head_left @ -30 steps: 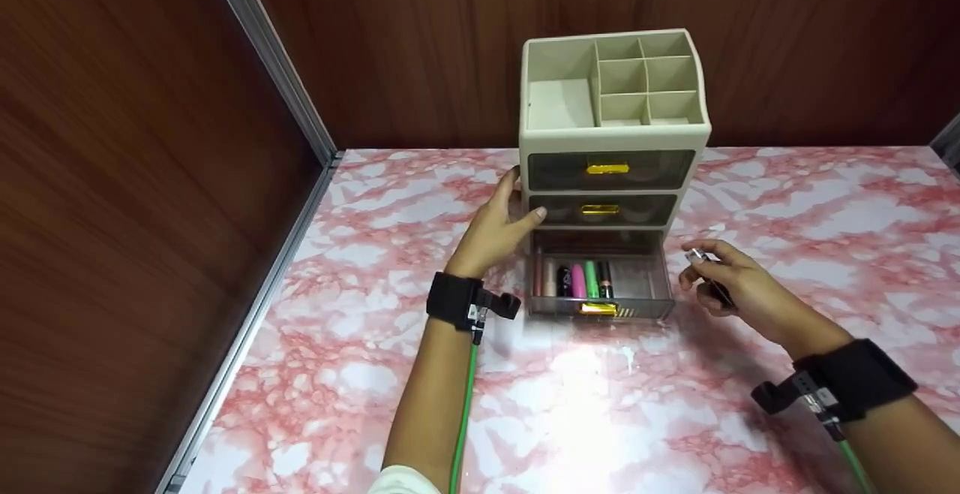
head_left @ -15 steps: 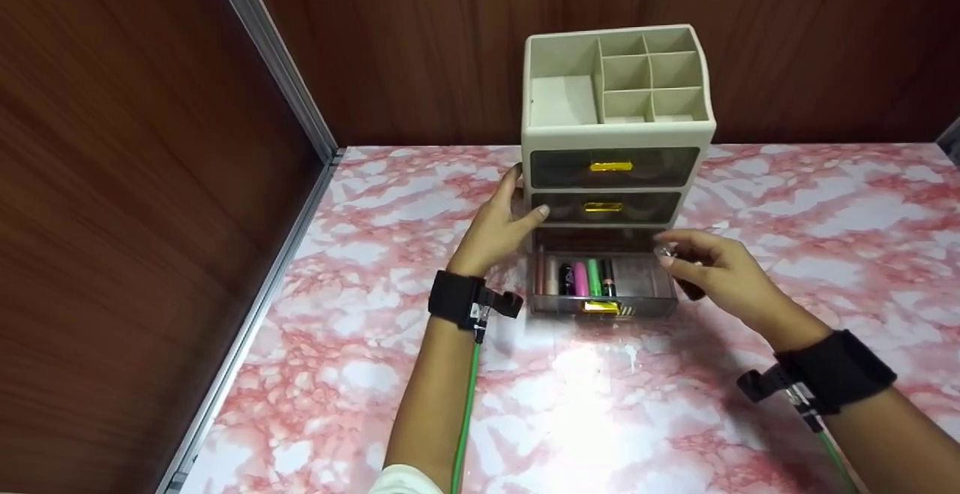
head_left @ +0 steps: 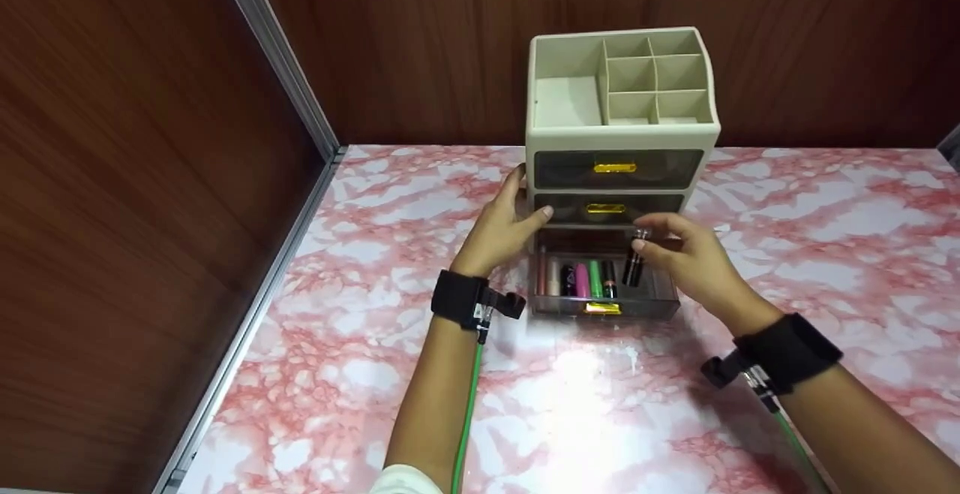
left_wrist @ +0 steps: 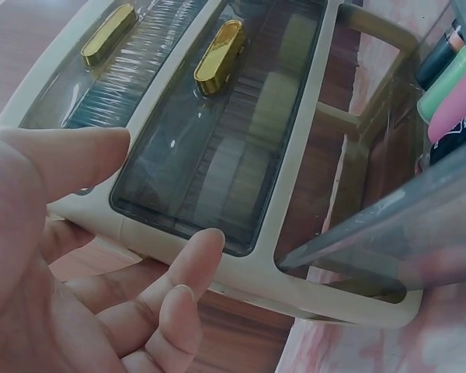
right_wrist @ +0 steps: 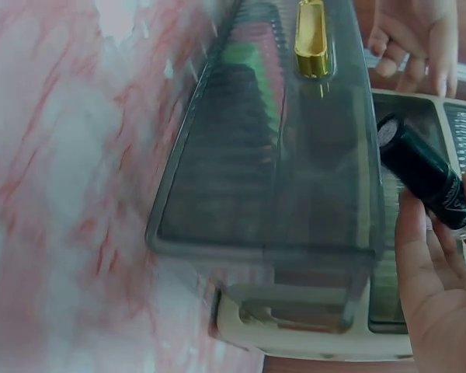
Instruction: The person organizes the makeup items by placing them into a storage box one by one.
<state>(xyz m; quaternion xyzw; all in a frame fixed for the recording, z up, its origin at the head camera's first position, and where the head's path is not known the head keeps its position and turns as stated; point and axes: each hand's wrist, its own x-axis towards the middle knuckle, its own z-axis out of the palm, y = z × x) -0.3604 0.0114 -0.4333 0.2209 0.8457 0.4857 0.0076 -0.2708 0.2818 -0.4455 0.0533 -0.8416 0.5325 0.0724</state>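
Observation:
A beige desktop drawer organizer (head_left: 622, 134) stands with its clear bottom drawer (head_left: 645, 308) pulled out. Lying side by side in that drawer are several cosmetic tubes, among them a pink tube (head_left: 583, 281) and a green tube (head_left: 595, 278). Over the drawer's right part, my right hand (head_left: 694, 265) pinches a black cosmetic tube (right_wrist: 423, 167) by its clear, shiny end, with the dark end tilted downward. My left hand (head_left: 499, 231) grips the organizer's left front edge, its thumb on the front beside the middle drawer (left_wrist: 210, 140) and its fingers along the side.
The organizer's top has divided compartments (head_left: 656, 73). Two upper drawers with gold handles (head_left: 615, 167) are closed. A wooden wall (head_left: 420, 51) rises behind, another stands at left, and a marbled red-white tabletop (head_left: 337, 329) spreads below. Both wrists wear black bands with green cables.
My right hand has moved left from beside the organizer to over the open drawer, carrying the black tube, which now points downward. My left hand keeps its place on the organizer.

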